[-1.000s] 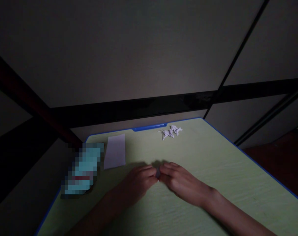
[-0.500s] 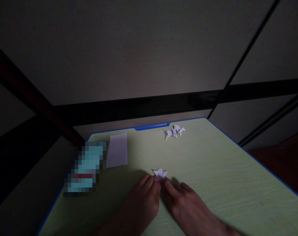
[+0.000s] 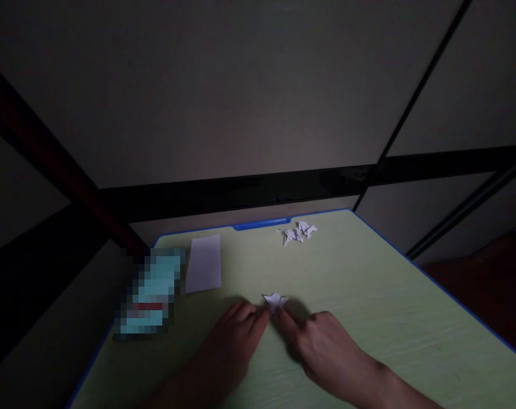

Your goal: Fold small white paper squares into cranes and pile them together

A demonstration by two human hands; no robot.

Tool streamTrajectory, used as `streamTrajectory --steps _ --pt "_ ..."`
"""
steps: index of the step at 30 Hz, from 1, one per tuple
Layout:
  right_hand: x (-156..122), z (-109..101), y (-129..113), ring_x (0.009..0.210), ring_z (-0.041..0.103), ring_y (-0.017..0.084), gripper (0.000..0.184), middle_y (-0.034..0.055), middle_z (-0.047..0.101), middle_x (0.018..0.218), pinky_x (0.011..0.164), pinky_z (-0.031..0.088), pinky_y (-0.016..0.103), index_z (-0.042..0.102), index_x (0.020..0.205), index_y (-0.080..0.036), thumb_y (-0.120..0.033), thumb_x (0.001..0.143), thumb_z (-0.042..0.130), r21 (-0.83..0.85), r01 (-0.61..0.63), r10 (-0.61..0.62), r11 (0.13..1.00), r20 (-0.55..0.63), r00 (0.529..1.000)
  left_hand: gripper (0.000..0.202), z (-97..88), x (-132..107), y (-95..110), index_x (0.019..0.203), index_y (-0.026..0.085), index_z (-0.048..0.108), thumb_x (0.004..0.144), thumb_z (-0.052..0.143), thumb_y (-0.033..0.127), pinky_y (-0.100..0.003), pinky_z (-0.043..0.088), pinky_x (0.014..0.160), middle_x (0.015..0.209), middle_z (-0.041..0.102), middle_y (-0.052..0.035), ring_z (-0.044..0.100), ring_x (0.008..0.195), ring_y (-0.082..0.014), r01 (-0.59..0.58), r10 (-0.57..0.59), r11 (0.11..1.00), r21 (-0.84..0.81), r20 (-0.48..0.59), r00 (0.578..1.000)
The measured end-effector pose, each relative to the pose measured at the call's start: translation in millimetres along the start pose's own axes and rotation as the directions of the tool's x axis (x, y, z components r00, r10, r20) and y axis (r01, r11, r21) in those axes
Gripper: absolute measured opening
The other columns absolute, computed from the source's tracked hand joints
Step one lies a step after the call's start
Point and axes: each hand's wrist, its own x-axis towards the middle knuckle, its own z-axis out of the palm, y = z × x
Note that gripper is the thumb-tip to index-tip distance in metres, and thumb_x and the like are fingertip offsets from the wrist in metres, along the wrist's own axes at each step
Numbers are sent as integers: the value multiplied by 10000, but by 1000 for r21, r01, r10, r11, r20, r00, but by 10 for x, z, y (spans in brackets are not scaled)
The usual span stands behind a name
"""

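Note:
A small white folded paper [image 3: 275, 301], with pointed corners at its far side, lies on the table in front of me. My left hand [image 3: 239, 335] is at its near left, fingers curled, with the tips of thumb and forefinger on the paper's edge. From the right, my right hand [image 3: 321, 346] presses a forefinger on the near part of the paper, its other fingers bent in. The fingertips cover the paper's near edge. Farther off, several small white folded paper figures [image 3: 300, 232] sit in a cluster.
A stack of white paper [image 3: 204, 264] lies left of centre on the pale green table [image 3: 368, 295]. Beside it is a pixelated teal object [image 3: 151, 292]. At the far edge is a blue tray slot [image 3: 261, 224]. Dark-banded panels [image 3: 240, 102] rise behind the table.
My hands have moved apart a little, and the right forefinger now points onto the paper. The folded paper stays between them in nearly the same place. The view has shifted slightly.

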Motion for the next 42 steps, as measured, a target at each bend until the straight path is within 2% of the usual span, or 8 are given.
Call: streamTrajectory --steps 6,12,18,25,30,33,38,42 --pt "25 24 -63 633 541 168 250 57 611 778 507 366 261 522 894 -148 -27 693 437 21 -65 67 998 -59 996 378 167 9 77 1097 125 445 741 355 39 -338 386 787 954 543 -90 453 884 -204 0 7 993 118 -62 998" --pt "39 164 -111 775 504 198 276 82 575 853 681 376 312 522 954 -132 -36 702 465 61 -80 86 995 -102 991 467 160 -21 64 1179 133 365 727 344 19 -334 373 801 975 536 -75 435 894 -197 29 -27 998 49 -45 999" --pt "20 75 -9 872 462 190 277 78 514 975 754 357 318 510 980 -164 -83 719 462 235 -93 102 968 -25 995 352 -73 98 40 1026 196 525 720 395 82 -325 396 765 928 540 -51 433 865 -183 60 -52 982 -177 49 997" --pt "90 86 37 788 502 188 145 73 549 874 711 402 319 547 868 -160 -162 753 459 298 -99 125 950 -70 990 420 -95 75 13 1063 190 506 694 384 31 -323 391 800 926 558 -61 447 875 -182 36 -47 931 -362 -21 999" --pt "140 197 96 669 510 160 160 59 549 741 623 416 282 549 777 -143 -121 787 391 445 -78 156 892 -142 978 333 -38 10 -111 984 198 550 702 409 89 -303 413 774 971 544 -68 493 893 -183 150 -310 783 -603 -170 936" --pt "167 224 146 601 506 132 140 25 528 652 555 405 244 525 675 -144 -172 774 430 788 -153 386 597 -115 915 247 -7 49 -233 918 171 557 687 467 165 -275 434 714 980 543 -74 521 856 -179 182 -479 560 -808 -136 867" --pt "259 265 166 519 531 84 199 -45 517 585 542 418 215 441 658 -158 -243 626 619 971 -43 551 -235 169 817 239 26 265 -239 900 152 522 671 498 216 -250 424 656 845 601 -48 559 759 -151 217 -592 121 -969 105 799" --pt "278 297 139 552 562 86 281 -51 546 632 597 431 236 403 639 -167 -244 572 665 909 67 557 -412 193 808 216 10 451 -52 818 132 534 647 530 264 -221 400 571 700 606 -26 553 641 -130 209 -577 -54 -976 202 792"
